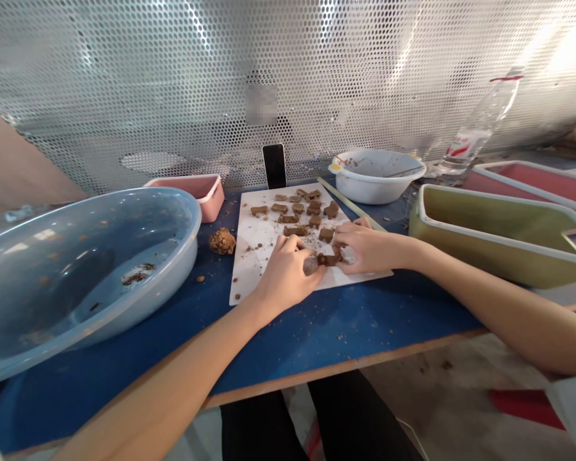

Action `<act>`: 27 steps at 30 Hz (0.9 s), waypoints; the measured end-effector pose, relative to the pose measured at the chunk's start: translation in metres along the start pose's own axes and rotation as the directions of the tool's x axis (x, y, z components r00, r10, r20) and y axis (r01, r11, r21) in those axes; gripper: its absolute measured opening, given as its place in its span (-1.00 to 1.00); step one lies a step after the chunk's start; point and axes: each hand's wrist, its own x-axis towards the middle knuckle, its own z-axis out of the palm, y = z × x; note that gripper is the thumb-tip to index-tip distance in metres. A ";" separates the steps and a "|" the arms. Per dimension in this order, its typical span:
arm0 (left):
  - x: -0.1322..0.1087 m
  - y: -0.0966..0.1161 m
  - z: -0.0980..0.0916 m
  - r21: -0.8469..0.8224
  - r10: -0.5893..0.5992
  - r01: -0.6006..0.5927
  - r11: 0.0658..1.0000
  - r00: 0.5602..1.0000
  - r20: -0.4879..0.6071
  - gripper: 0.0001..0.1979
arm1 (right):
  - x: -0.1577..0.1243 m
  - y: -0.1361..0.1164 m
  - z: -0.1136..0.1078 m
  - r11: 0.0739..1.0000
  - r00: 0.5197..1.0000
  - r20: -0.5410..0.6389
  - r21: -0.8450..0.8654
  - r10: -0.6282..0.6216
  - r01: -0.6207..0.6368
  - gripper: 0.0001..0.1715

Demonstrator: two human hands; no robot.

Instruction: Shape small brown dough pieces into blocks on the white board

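My left hand [285, 272] and my right hand [365, 246] meet over the front part of a white cutting board [254, 269] on the blue table. Both have curled fingers pinching a small brown dough piece [327, 260] that lies between them on the board. Several bone-shaped brown dough pieces [295, 211] lie in rows on the far half of the board. A rough brown dough ball [221, 241] sits on the table just left of the board.
A large blue basin [77, 269] fills the left side. A pink box [199, 189], a phone [274, 165], a white bowl [377, 176], a plastic bottle [480, 125] and a green tray [499, 230] ring the board. Perforated metal [173, 77] closes the back.
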 end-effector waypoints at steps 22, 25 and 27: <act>0.002 0.003 0.002 0.137 -0.069 0.059 0.989 0.995 0.066 -0.64 | 0.002 -0.005 -0.006 0.999 0.999 0.046 -0.036 -0.017 0.019 -0.79; 0.002 0.004 0.001 0.127 -0.067 0.057 0.990 0.995 0.073 -0.64 | 0.000 -0.004 -0.008 0.999 1.000 0.027 -0.046 -0.011 0.012 -0.76; 0.001 0.005 0.000 0.120 -0.071 0.062 0.991 0.995 0.076 -0.64 | -0.002 -0.002 -0.009 0.998 1.000 0.007 -0.056 -0.010 0.010 -0.69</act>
